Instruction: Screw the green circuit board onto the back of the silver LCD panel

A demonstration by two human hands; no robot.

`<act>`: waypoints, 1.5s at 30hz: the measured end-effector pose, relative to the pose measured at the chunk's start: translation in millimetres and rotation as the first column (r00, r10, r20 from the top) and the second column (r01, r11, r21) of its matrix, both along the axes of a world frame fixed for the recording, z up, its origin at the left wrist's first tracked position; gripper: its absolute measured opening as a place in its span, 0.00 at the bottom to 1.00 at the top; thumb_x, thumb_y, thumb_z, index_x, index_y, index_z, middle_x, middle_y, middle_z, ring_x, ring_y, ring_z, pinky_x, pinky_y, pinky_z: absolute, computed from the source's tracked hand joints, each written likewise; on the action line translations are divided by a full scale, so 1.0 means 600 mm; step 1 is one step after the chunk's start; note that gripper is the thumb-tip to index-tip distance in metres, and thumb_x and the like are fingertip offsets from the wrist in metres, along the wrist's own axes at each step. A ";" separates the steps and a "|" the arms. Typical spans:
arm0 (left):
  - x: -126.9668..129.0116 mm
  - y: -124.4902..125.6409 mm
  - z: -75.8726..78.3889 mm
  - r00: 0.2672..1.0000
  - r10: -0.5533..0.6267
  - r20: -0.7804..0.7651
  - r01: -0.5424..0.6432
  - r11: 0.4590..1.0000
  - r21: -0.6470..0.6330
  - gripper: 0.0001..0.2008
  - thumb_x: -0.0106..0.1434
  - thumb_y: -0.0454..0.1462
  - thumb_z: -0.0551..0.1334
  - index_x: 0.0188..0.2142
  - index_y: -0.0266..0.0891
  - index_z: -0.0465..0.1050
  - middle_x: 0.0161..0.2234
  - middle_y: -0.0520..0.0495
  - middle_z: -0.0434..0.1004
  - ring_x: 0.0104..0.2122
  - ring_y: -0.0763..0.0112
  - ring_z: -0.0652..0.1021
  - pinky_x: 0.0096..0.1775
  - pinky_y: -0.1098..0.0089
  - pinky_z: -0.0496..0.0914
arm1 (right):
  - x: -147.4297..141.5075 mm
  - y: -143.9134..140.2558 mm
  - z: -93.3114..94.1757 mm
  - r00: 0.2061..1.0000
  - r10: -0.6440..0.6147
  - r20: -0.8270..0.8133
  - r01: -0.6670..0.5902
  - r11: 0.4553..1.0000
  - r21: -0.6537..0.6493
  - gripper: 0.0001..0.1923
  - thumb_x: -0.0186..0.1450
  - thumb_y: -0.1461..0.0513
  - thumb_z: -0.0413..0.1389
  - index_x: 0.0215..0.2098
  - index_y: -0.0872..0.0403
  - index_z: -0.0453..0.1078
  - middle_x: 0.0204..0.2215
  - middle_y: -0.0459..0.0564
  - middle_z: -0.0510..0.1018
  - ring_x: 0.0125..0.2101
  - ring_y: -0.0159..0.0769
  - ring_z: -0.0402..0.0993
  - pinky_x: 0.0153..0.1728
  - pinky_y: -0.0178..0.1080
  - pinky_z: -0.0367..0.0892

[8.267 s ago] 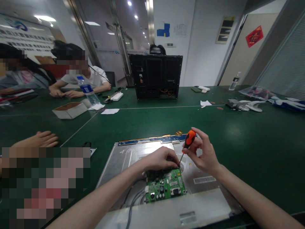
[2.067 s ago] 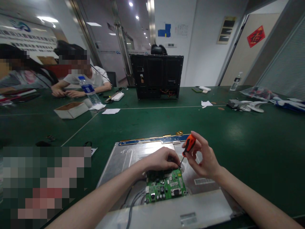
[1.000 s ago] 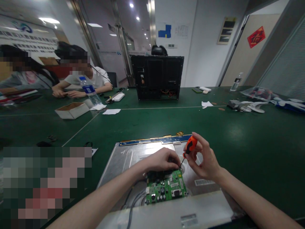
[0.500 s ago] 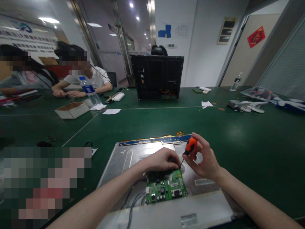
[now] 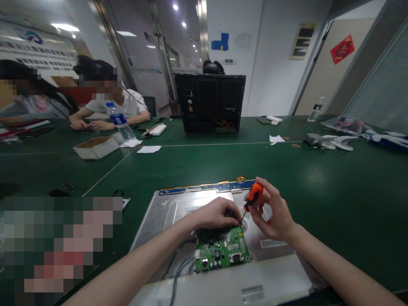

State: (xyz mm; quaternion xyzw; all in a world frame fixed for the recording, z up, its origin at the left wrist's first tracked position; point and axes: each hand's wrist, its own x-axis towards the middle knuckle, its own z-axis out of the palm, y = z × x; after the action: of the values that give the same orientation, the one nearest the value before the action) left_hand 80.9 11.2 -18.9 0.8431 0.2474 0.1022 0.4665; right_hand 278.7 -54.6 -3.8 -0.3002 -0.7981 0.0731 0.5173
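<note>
A green circuit board (image 5: 223, 250) lies on the silver metal back of a display panel (image 5: 162, 212), with grey cables at its left side. My right hand (image 5: 276, 212) grips an orange and black screwdriver (image 5: 255, 193) by its handle, and the shaft slants down to the board's far right corner. At that same corner my left hand (image 5: 219, 212) is closed, thumb and fingertips pressed together beside the screwdriver tip; whatever they pinch is hidden. Along the panel's far edge runs a blue circuit strip (image 5: 204, 188).
Farther back on the green table (image 5: 318, 187) stand a black monitor housing (image 5: 210, 102), an open cardboard box (image 5: 97, 148) and a water bottle (image 5: 119, 121). White plastic parts (image 5: 331, 141) lie at the right. Two people sit at the far left.
The fingers of my right hand have shifted slightly around the screwdriver handle, the thumb moving a little to the right. My left hand and the board stay where they were.
</note>
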 end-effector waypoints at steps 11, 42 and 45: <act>0.000 -0.003 0.004 1.000 0.002 0.001 -0.002 1.000 -0.003 0.07 0.58 0.28 0.65 0.34 0.38 0.81 0.28 0.53 0.78 0.31 0.72 0.75 0.36 0.75 0.67 | -0.001 0.007 -0.013 0.996 -0.091 0.010 0.090 0.993 0.072 0.34 0.65 0.65 0.55 0.66 0.48 0.47 0.22 0.37 0.69 0.15 0.27 0.65 0.14 0.28 0.61; 0.000 -0.004 0.004 1.000 0.004 0.017 -0.004 1.000 0.011 0.07 0.57 0.26 0.65 0.33 0.37 0.80 0.29 0.53 0.78 0.31 0.72 0.75 0.37 0.75 0.67 | -0.002 0.005 -0.006 1.000 -0.022 0.002 0.021 0.998 0.052 0.35 0.65 0.67 0.53 0.67 0.49 0.45 0.32 0.46 0.76 0.18 0.26 0.68 0.14 0.29 0.63; 0.000 -0.005 0.005 1.000 0.010 0.006 -0.010 1.000 0.015 0.07 0.57 0.27 0.65 0.32 0.37 0.80 0.29 0.53 0.79 0.30 0.72 0.75 0.37 0.75 0.67 | -0.002 0.003 -0.003 1.000 0.004 0.000 -0.004 1.000 0.024 0.36 0.64 0.68 0.52 0.67 0.49 0.44 0.34 0.48 0.77 0.18 0.27 0.69 0.14 0.29 0.64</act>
State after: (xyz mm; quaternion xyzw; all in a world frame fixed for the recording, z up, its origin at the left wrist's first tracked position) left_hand 81.1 8.4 -15.8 0.8449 0.2496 0.1089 0.4605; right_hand 277.3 -52.6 -5.6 -0.2922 -0.7996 0.0646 0.5206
